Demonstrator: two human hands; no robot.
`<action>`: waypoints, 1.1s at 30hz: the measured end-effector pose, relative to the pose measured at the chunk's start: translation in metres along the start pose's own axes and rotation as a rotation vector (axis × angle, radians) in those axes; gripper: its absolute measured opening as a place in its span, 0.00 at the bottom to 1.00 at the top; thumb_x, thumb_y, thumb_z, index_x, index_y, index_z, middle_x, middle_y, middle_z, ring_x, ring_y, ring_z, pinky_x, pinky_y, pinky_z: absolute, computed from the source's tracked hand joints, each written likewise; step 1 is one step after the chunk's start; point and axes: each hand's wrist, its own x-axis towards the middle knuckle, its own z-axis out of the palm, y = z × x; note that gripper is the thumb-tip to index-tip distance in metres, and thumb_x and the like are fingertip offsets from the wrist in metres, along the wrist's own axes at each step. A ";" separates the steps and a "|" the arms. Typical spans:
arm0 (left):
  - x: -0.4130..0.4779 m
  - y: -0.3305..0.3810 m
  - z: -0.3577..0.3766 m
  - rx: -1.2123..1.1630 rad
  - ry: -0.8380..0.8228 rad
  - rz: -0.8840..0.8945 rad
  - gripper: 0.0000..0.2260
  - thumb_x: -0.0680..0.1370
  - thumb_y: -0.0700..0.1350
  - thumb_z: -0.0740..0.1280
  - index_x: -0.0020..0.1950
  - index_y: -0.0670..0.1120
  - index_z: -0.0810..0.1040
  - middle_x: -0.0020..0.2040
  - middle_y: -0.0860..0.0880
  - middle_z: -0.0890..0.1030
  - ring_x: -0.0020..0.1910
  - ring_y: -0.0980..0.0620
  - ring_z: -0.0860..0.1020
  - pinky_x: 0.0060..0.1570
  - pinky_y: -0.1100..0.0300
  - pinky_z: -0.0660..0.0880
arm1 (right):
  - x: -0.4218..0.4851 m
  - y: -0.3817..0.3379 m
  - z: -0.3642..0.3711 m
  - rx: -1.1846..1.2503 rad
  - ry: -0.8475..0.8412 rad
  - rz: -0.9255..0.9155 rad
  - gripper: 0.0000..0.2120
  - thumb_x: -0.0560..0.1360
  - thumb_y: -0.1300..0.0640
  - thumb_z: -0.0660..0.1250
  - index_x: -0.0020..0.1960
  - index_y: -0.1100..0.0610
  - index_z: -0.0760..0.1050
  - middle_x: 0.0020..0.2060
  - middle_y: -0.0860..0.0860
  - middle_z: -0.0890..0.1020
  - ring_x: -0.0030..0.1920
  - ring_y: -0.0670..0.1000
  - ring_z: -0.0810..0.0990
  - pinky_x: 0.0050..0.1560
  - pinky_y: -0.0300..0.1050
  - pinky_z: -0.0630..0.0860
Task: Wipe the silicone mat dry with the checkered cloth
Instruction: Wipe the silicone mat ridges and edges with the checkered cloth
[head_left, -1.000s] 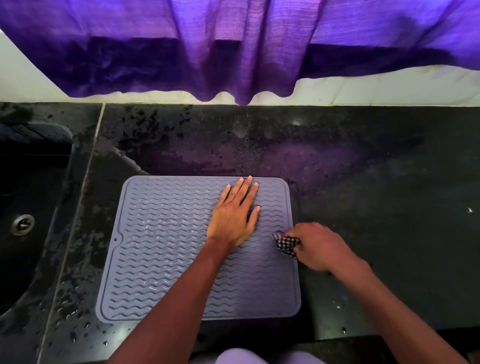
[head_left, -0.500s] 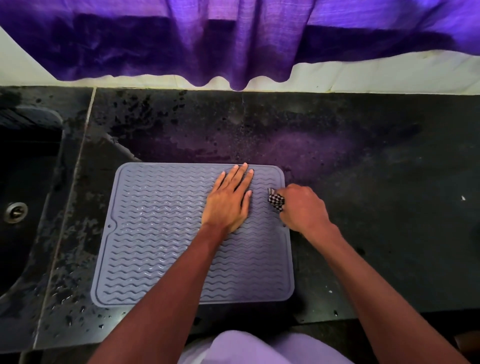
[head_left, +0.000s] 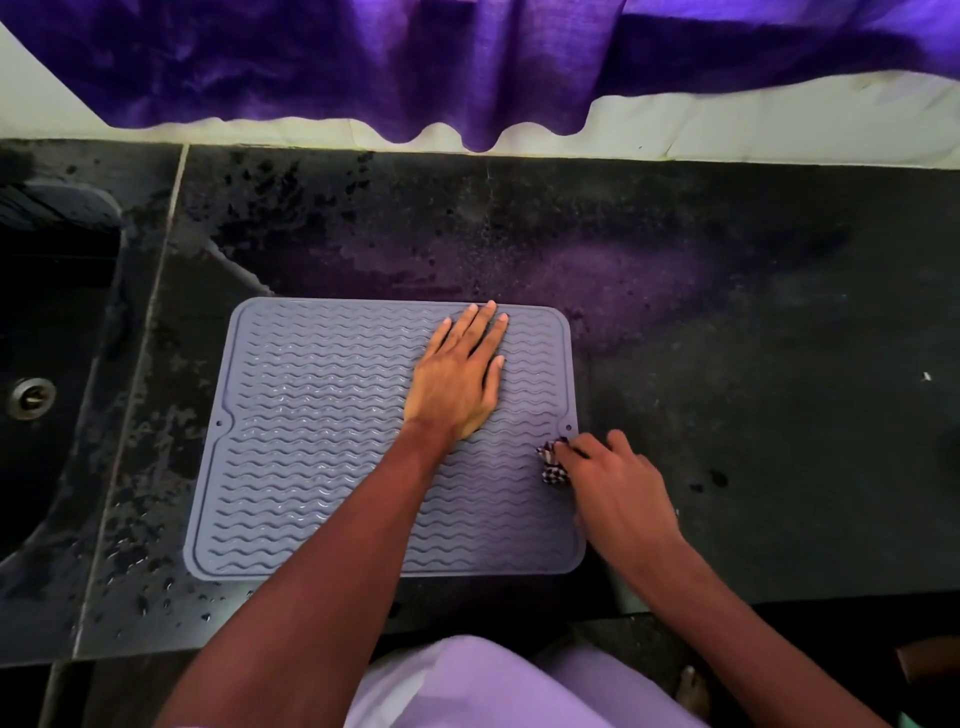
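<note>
Works at a wet dark bench (head_left: 753, 441). Pins the grey silicone mat (head_left: 311, 441) flat under the left hand (head_left: 457, 379), fingers straight. Pinches the bunched checkered cloth (head_left: 551, 467) in the right hand (head_left: 618, 493) at the mat's 3 o'clock edge. Mid-wipe, probably; next calls for sweeping toward 9 o'clock.

Your left hand (head_left: 457, 379) lies flat on the far right part of the silicone mat (head_left: 311, 441), which lies on the counter (head_left: 753, 364). Your right hand (head_left: 615, 486) holds the checkered cloth (head_left: 551, 465) on the mat's right edge. The sink (head_left: 62, 312) is left of the mat; a curtain (head_left: 415, 67) hangs behind.
</note>
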 end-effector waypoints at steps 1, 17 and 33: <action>0.000 0.000 0.000 0.002 0.000 0.002 0.26 0.84 0.52 0.49 0.81 0.46 0.63 0.82 0.48 0.62 0.81 0.49 0.60 0.81 0.51 0.51 | -0.005 0.002 0.002 0.022 -0.003 -0.005 0.27 0.69 0.58 0.71 0.67 0.51 0.72 0.60 0.48 0.75 0.58 0.56 0.71 0.50 0.51 0.77; 0.006 0.021 -0.005 0.082 -0.231 -0.104 0.48 0.73 0.76 0.39 0.84 0.46 0.46 0.84 0.45 0.44 0.83 0.45 0.43 0.80 0.42 0.40 | 0.000 0.042 -0.021 0.336 -0.145 0.063 0.14 0.75 0.56 0.63 0.57 0.43 0.79 0.50 0.47 0.81 0.52 0.54 0.79 0.51 0.51 0.77; 0.003 0.034 0.006 0.190 -0.227 -0.114 0.46 0.72 0.78 0.38 0.83 0.54 0.37 0.83 0.41 0.35 0.81 0.37 0.37 0.76 0.31 0.41 | -0.032 -0.007 0.009 0.114 -0.063 0.075 0.21 0.73 0.54 0.69 0.65 0.47 0.73 0.60 0.46 0.74 0.60 0.52 0.70 0.54 0.48 0.77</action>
